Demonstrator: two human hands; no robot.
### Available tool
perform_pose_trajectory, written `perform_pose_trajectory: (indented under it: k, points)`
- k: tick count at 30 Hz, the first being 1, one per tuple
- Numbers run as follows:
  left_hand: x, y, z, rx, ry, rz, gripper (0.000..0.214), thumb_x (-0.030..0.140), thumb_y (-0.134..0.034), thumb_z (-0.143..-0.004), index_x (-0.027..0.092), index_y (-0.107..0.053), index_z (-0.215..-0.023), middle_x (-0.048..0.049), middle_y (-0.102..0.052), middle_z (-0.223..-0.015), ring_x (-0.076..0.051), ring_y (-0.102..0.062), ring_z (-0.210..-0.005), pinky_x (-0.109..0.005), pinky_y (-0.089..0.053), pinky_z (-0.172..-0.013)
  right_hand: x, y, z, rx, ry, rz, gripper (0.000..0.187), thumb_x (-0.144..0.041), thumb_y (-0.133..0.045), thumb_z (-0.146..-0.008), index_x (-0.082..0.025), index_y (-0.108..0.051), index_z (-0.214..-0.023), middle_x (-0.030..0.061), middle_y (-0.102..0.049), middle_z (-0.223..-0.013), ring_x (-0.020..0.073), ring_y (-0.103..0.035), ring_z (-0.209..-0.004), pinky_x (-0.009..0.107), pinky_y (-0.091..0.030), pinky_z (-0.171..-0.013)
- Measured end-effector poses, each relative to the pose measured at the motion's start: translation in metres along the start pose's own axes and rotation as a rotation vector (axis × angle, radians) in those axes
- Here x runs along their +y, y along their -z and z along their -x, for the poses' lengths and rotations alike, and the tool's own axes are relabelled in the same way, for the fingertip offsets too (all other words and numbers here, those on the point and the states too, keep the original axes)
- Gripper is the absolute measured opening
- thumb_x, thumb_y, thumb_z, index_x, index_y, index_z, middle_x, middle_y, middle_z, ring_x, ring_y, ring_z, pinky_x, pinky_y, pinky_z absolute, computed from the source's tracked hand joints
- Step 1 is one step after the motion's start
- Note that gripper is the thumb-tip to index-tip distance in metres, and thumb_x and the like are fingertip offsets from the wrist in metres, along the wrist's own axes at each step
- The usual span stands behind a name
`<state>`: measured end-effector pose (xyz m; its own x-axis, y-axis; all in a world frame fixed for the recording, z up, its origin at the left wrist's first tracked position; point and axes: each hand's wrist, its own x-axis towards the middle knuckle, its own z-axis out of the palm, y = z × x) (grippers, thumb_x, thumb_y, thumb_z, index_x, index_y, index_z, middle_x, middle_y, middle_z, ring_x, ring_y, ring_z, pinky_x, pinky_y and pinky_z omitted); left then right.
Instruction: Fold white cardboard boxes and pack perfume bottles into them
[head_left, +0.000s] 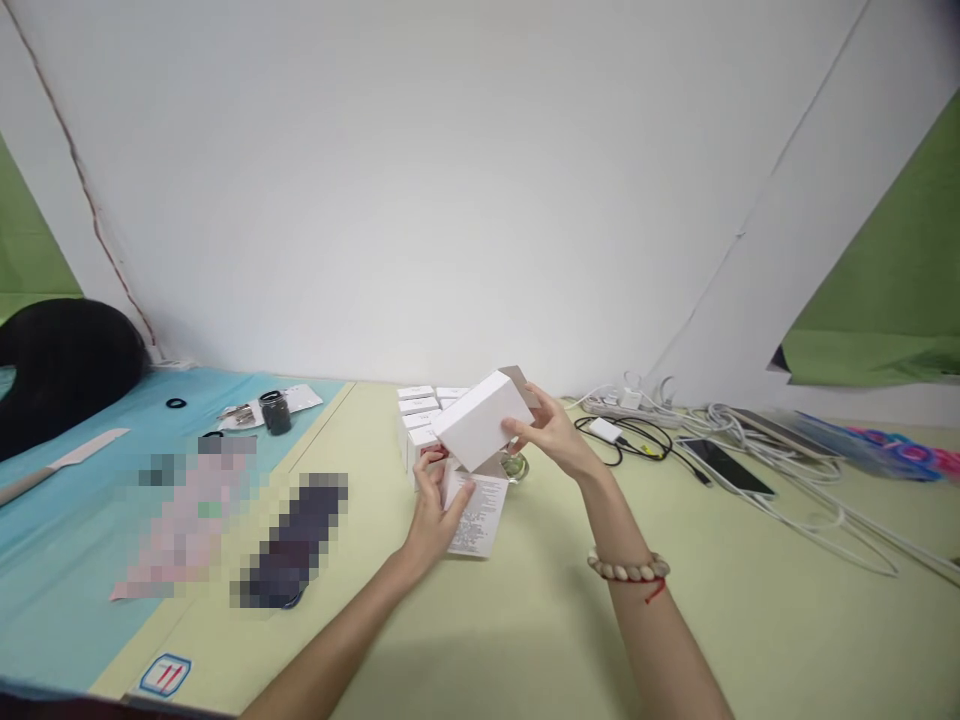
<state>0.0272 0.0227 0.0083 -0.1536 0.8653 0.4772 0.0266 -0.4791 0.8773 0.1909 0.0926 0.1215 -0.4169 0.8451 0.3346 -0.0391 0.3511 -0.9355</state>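
A white cardboard box (pixel 484 422) is held tilted above the table, its flap raised at the upper right end. My right hand (pixel 551 432) grips that flap end, thumb on the near side. Below the box's lower end, my left hand (pixel 436 495) is closed on a printed leaflet (pixel 478 515), thumb on the paper; whether its fingers also touch the box is hidden. Behind the hands stand several small white boxes (pixel 417 407), partly covered by the held box. A round glass dish (pixel 516 466) with something greenish in it shows beneath the right hand.
To the right lie a black cable (pixel 637 440), a white adapter (pixel 604 430), a phone (pixel 726 467) and tangled white cords (pixel 832 510). On the left blue cloth (pixel 67 560) are a knife (pixel 67 462) and a dark jar (pixel 275 413). A wall (pixel 480 200) rises behind.
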Motion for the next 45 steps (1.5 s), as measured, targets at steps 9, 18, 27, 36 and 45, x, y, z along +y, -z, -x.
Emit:
perform_pose_trajectory:
  k: [9,18,27,36,45]
  points:
    - [-0.005,0.009,-0.003,-0.195,-0.082,-0.402,0.036,0.037,-0.055,-0.081,0.02,-0.05,-0.112,-0.0082,-0.062,-0.102,-0.021,-0.06,-0.094,-0.034,-0.048,-0.079,-0.018,0.032,0.012,-0.255,-0.068,0.27,0.057,-0.033,-0.073,-0.063,-0.023,-0.054,-0.116,0.0052,-0.062,-0.105,0.0164,-0.064,-0.075,0.027,-0.057,-0.057]
    - [0.007,0.012,-0.004,-0.254,-0.142,-0.385,0.062,0.034,-0.068,-0.07,0.019,-0.045,-0.126,-0.012,-0.057,-0.12,-0.025,-0.06,-0.101,-0.038,-0.051,-0.081,-0.021,0.028,0.012,-0.397,-0.079,0.15,0.046,-0.026,-0.076,-0.058,-0.021,-0.06,-0.101,0.0034,-0.062,-0.094,0.0179,-0.062,-0.081,0.028,-0.058,-0.059]
    - [0.004,0.023,-0.011,-0.321,-0.146,-0.423,0.041,0.032,-0.066,-0.073,0.019,-0.055,-0.11,-0.0069,-0.064,-0.106,-0.023,-0.062,-0.095,-0.035,-0.051,-0.08,-0.027,0.037,0.018,-0.347,-0.178,0.236,0.041,-0.028,-0.076,-0.056,-0.025,-0.062,-0.094,-0.0002,-0.064,-0.081,0.0175,-0.063,-0.075,0.029,-0.057,-0.061]
    - [-0.007,0.014,-0.004,-0.23,-0.176,-0.313,0.074,0.034,-0.068,-0.071,0.023,-0.017,-0.123,-0.0139,-0.042,-0.125,-0.022,-0.053,-0.11,-0.035,-0.05,-0.084,-0.024,0.035,0.017,-0.331,-0.113,0.312,0.047,-0.032,-0.073,-0.061,-0.024,-0.061,-0.106,0.0052,-0.065,-0.095,0.021,-0.063,-0.08,0.034,-0.057,-0.064]
    - [-0.009,0.011,-0.004,-0.202,-0.164,-0.281,0.07,0.038,-0.068,-0.072,0.023,-0.016,-0.117,-0.0147,-0.044,-0.122,-0.021,-0.055,-0.107,-0.034,-0.052,-0.081,-0.027,0.028,0.016,-0.342,-0.054,0.411,0.055,-0.034,-0.069,-0.067,-0.029,-0.054,-0.12,0.0049,-0.06,-0.115,0.0225,-0.064,-0.086,0.03,-0.056,-0.059]
